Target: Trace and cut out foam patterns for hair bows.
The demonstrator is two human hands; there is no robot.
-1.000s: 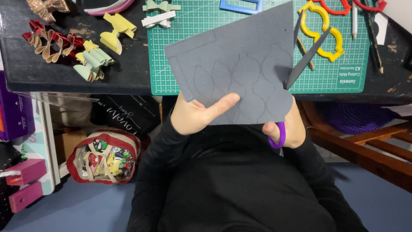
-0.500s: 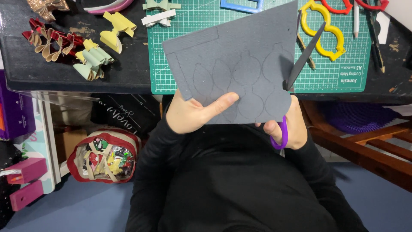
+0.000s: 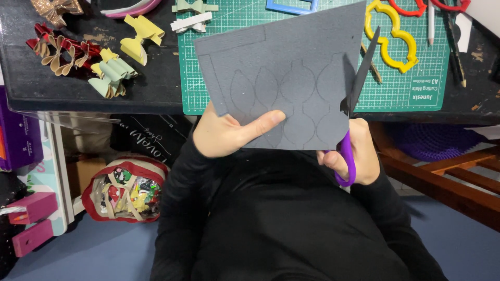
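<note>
My left hand (image 3: 229, 132) pinches the lower edge of a dark grey sheet (image 3: 291, 73) with several rounded shapes traced on it, thumb lying across the front. The sheet is held up over the green cutting mat (image 3: 422, 78). My right hand (image 3: 354, 156) grips purple-handled scissors (image 3: 348, 156), whose dark blades (image 3: 362, 75) are open and bite into the sheet's right edge.
On the black table (image 3: 78, 88) lie folded bows in yellow (image 3: 140, 34), pale green (image 3: 112, 75) and red-gold (image 3: 62, 49). Yellow (image 3: 393, 34) and blue (image 3: 291, 6) templates sit on the mat. A clear bag with red trim (image 3: 125, 190) and pink boxes (image 3: 28, 218) are on the floor.
The sheet has turned and shifted slightly left. The scissors have moved further up along its right edge, with the blades now deeper into the sheet.
</note>
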